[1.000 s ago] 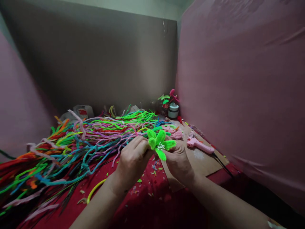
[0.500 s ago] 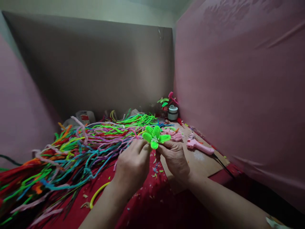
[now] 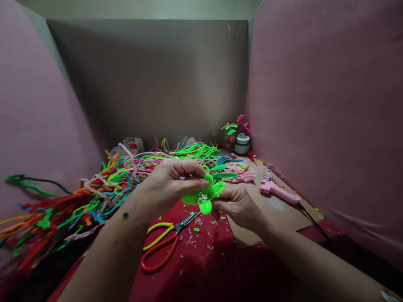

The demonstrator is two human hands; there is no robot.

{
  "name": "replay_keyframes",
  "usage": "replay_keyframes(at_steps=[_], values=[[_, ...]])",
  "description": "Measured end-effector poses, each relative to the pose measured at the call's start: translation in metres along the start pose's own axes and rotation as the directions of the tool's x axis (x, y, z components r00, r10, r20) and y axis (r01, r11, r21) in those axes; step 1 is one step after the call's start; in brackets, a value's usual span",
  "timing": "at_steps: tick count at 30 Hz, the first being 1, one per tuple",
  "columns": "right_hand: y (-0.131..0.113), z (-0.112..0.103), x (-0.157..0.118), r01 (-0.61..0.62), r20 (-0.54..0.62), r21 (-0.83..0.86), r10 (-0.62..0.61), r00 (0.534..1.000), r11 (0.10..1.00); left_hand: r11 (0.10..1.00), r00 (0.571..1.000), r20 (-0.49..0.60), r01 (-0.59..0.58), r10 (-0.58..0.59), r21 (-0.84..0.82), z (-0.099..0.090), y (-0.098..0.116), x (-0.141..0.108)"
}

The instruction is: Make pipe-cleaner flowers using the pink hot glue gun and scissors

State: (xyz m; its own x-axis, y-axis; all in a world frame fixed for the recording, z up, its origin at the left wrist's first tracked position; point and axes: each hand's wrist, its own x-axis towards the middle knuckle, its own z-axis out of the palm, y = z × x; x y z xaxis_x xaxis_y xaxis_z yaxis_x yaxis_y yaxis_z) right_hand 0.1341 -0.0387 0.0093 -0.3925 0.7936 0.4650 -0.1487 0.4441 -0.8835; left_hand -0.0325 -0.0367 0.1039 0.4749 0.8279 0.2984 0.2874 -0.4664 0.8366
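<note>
Between my two hands is a bright green pipe-cleaner flower (image 3: 206, 206) with a cluster of white stamens at its centre. My left hand (image 3: 171, 178) reaches over from the left and pinches an upper petal between thumb and fingers. From the right, my right hand (image 3: 237, 205) grips the flower at its base, behind the petals; the fingertips there are partly hidden. Below my left hand, scissors (image 3: 176, 230) with one yellow and one red handle lie on the red cloth (image 3: 189, 277) among small coloured scraps.
A large heap of coloured pipe cleaners (image 3: 122, 176) spreads across the left and back. On the right, a pink glue gun (image 3: 280, 192) with a black cord rests on a brown board (image 3: 252, 235). Pink pieces (image 3: 241, 173) and a lidded jar (image 3: 242, 144) stand farther back.
My left hand has moved up from beside the flower to a petal on top. My right hand keeps hold of the base. The view has shifted, and the scissors now show.
</note>
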Motion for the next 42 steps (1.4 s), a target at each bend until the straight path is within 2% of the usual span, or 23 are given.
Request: replay_keyframes(at_steps=[3, 6, 12, 13, 14, 15, 16, 17, 18, 19, 20, 22, 24, 25, 26, 29, 33, 38, 42], values=[[-0.001, -0.004, -0.001, -0.014, 0.028, -0.022, 0.015, 0.999, 1.000, 0.996, 0.997, -0.030, 0.066, -0.068, -0.059, 0.008, -0.002, 0.002], [-0.001, -0.007, -0.001, -0.037, 0.034, -0.020, 0.038, 0.999, 0.999, 0.992, 0.992, -0.030, 0.122, -0.123, -0.037, 0.012, -0.002, 0.004], [0.000, -0.005, 0.001, -0.154, 0.010, 0.083, 0.153, 0.988, 0.985, 0.989, 0.989, 0.017, 0.149, -0.149, -0.017, 0.008, -0.001, 0.014], [0.000, -0.004, 0.003, -0.154, -0.007, 0.098, 0.156, 0.988, 0.983, 0.991, 0.991, -0.012, 0.134, -0.134, 0.003, 0.006, -0.001, 0.015], [0.001, -0.004, 0.004, -0.150, -0.029, 0.109, 0.154, 0.988, 0.983, 0.994, 0.991, -0.090, 0.102, -0.098, 0.032, 0.003, 0.000, 0.014], [0.003, -0.004, 0.006, -0.145, -0.057, 0.119, 0.152, 0.987, 0.982, 0.996, 0.975, -0.216, 0.062, -0.045, 0.069, 0.001, 0.000, 0.013], [0.003, -0.004, 0.007, -0.141, -0.087, 0.132, 0.153, 0.984, 0.981, 0.993, 0.928, -0.373, 0.024, 0.020, 0.113, -0.001, 0.001, 0.010], [0.004, -0.004, 0.009, -0.140, -0.116, 0.150, 0.158, 0.981, 0.979, 0.987, 0.842, -0.532, -0.001, 0.087, 0.160, -0.002, 0.002, 0.005], [0.005, -0.004, 0.010, -0.142, -0.143, 0.169, 0.167, 0.976, 0.975, 0.981, 0.757, -0.641, -0.003, 0.128, 0.193, -0.002, 0.001, 0.000], [0.005, -0.004, 0.012, -0.144, -0.165, 0.186, 0.175, 0.971, 0.972, 0.980, 0.687, -0.712, -0.001, 0.147, 0.201, 0.000, 0.000, -0.006], [0.004, -0.003, 0.013, -0.145, -0.183, 0.199, 0.182, 0.966, 0.969, 0.981, 0.673, -0.726, 0.006, 0.139, 0.194, 0.004, -0.002, -0.012], [0.003, -0.001, 0.015, -0.134, -0.220, 0.218, 0.182, 0.958, 0.967, 0.991, 0.731, -0.677, 0.012, 0.082, 0.133, 0.016, -0.010, -0.020], [0.002, 0.003, 0.017, -0.113, -0.267, 0.245, 0.179, 0.947, 0.963, 0.999, 0.826, -0.564, 0.014, 0.012, 0.042, 0.030, -0.021, -0.023], [0.002, 0.005, 0.017, -0.105, -0.289, 0.261, 0.181, 0.940, 0.960, 1.000, 0.859, -0.512, 0.025, -0.021, 0.002, 0.036, -0.026, -0.022], [0.003, 0.007, 0.018, -0.098, -0.307, 0.273, 0.183, 0.934, 0.957, 0.999, 0.871, -0.489, 0.035, -0.047, -0.033, 0.042, -0.031, -0.020], [0.006, 0.013, 0.017, -0.071, -0.349, 0.272, 0.167, 0.922, 0.960, 0.989, 0.884, -0.455, 0.052, -0.109, -0.136, 0.051, -0.040, -0.011], [0.010, 0.016, 0.013, -0.031, -0.376, 0.252, 0.127, 0.918, 0.967, 0.960, 0.889, -0.432, 0.031, -0.153, -0.277, 0.052, -0.043, -0.006], [0.008, 0.016, 0.009, -0.044, -0.338, 0.223, 0.120, 0.933, 0.974, 0.929, 0.909, -0.388, -0.002, -0.153, -0.370, 0.050, -0.044, -0.008], [0.005, 0.014, 0.007, -0.023, -0.276, 0.263, 0.098, 0.956, 0.964, 0.904, 0.905, -0.402, -0.047, -0.141, -0.424, 0.047, -0.042, -0.009]])
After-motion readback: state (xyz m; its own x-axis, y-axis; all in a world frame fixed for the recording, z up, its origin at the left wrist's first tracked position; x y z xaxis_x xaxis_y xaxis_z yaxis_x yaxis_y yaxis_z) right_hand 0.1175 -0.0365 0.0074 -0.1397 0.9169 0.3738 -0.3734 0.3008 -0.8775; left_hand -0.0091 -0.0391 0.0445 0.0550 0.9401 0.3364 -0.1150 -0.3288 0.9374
